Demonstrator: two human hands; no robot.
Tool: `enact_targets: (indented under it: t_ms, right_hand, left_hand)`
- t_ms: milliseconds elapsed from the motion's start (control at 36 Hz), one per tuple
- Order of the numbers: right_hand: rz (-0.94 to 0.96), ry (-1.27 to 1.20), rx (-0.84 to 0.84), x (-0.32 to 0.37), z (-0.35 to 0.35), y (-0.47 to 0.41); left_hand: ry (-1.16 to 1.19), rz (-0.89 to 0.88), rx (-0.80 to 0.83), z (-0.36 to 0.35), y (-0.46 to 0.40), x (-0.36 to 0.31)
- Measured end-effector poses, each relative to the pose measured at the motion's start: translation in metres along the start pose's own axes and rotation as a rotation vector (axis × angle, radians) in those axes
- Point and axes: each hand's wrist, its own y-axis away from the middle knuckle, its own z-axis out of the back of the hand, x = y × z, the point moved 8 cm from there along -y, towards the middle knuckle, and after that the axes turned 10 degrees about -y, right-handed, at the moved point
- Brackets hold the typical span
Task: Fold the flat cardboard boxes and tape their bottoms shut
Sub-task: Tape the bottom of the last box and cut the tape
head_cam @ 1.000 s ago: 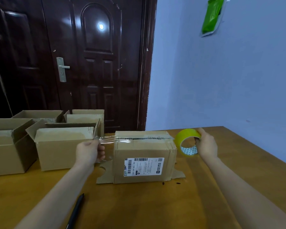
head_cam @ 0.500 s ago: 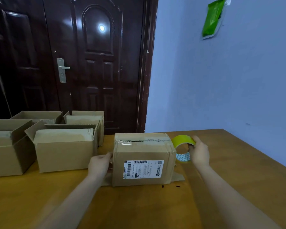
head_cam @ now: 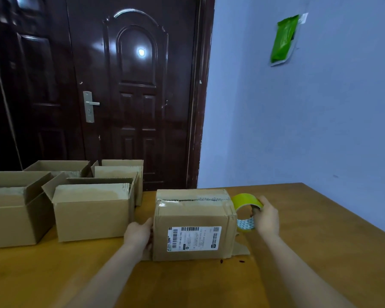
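Head view. Upturned box (head_cam: 195,223) mid-surface; left hand (head_cam: 139,235) presses flat on its left wall, right hand (head_cam: 266,216) grips the tape roll (head_cam: 246,211) at its right edge. Keep the strip taut, then rub it down. Wooden surface (head_cam: 320,252); finished boxes (head_cam: 91,210) left; dark door (head_cam: 133,96) behind.

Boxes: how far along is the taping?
Done: four folded boxes stand open-side up at left. In hand: labelled box has tape along its top seam; left hand presses its side, right hand holds the roll against the right end. Left: cutting the tape.
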Motion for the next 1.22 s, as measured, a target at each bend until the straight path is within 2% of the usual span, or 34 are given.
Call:
enact_targets:
  t_ms: [139, 250, 333, 417, 472, 528, 611, 667, 750, 861, 944, 1000, 1056, 1111, 1167, 1222]
  right_hand:
    - [-0.021, -0.026, 0.003, 0.0, 0.0, 0.002]
    - [-0.014, -0.009, 0.023, 0.001, -0.004, 0.002]
    - [-0.005, 0.005, 0.026, 0.003, -0.009, 0.006]
    - [-0.008, -0.005, 0.014, 0.002, -0.008, 0.009]
    - [-0.009, -0.013, 0.017, 0.002, -0.007, 0.011]
    - [-0.007, -0.017, 0.019, 0.002, -0.008, 0.011]
    - [-0.007, -0.032, 0.013, 0.003, -0.009, 0.012]
    - [-0.02, -0.052, 0.011, 0.002, -0.01, 0.014]
    - [-0.037, -0.092, 0.006, 0.0, -0.012, 0.017]
    - [-0.056, -0.148, 0.0, -0.009, -0.017, 0.02]
    - [-0.053, -0.159, -0.007, -0.013, -0.016, 0.02]
    - [-0.053, -0.158, -0.005, -0.013, -0.016, 0.021]
    - [-0.047, -0.153, -0.003, -0.013, -0.015, 0.021]
    - [-0.048, -0.148, -0.003, -0.013, -0.014, 0.022]
    - [-0.048, -0.142, -0.002, -0.013, -0.013, 0.022]
    - [-0.042, -0.131, 0.007, -0.011, -0.013, 0.022]
  left_hand:
    - [-0.319, -0.226, -0.055, 0.007, -0.002, -0.014]
    - [-0.517, -0.329, -0.049, 0.017, 0.0, -0.024]
    - [-0.588, -0.392, -0.107, 0.028, 0.006, -0.036]
    - [-0.562, -0.526, -0.24, 0.042, 0.022, -0.052]
    - [-0.451, -0.621, -0.293, 0.046, 0.038, -0.063]
    - [-0.286, -0.629, -0.227, 0.043, 0.048, -0.068]
    - [-0.146, -0.54, -0.002, 0.021, 0.051, -0.071]
    - [-0.167, -0.513, 0.065, 0.01, 0.053, -0.072]
    - [-0.23, -0.525, 0.05, 0.004, 0.054, -0.074]
    - [-0.413, -0.557, 0.015, -0.002, 0.055, -0.075]
    - [-0.808, -0.59, -0.061, -0.004, 0.044, -0.08]
    - [-1.059, -0.743, -0.133, -0.009, 0.045, -0.096]
    - [-1.126, -0.969, -0.037, -0.028, 0.056, -0.112]
    - [-1.132, -1.11, 0.175, -0.05, 0.065, -0.114]
    - [-1.218, -1.147, 0.301, -0.062, 0.064, -0.109]
    - [-1.339, -1.107, 0.372, -0.065, 0.058, -0.102]
